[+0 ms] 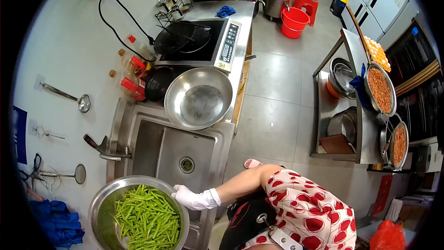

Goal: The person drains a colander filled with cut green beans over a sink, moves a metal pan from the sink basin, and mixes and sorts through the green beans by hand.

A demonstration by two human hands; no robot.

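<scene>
Green beans [149, 217], beside right hand [195, 198], in colander [102, 215] it apparently grips

Steel counter [203, 11] with induction cooker [226, 46], blue cloth [225, 11], metal bowl [199, 99].

It's one head-worn cam, aimed steeply down through a super wide lens, so you get curved black edges and bendy straight lines. It looks from above the wearer's own red-patterned sleeve [310, 210], which pokes in along the bottom. Nearest stuff is down there too, like the perforated metal colander [102, 210], clipped by the bottom edge. The sink [169, 150] is a bit further off, seen from high up. The steel bench [206, 13] runs away toward the top, red bucket [295, 23] well back. Wall [55, 65] fills the left, metal rack [353, 48] the right.
</scene>
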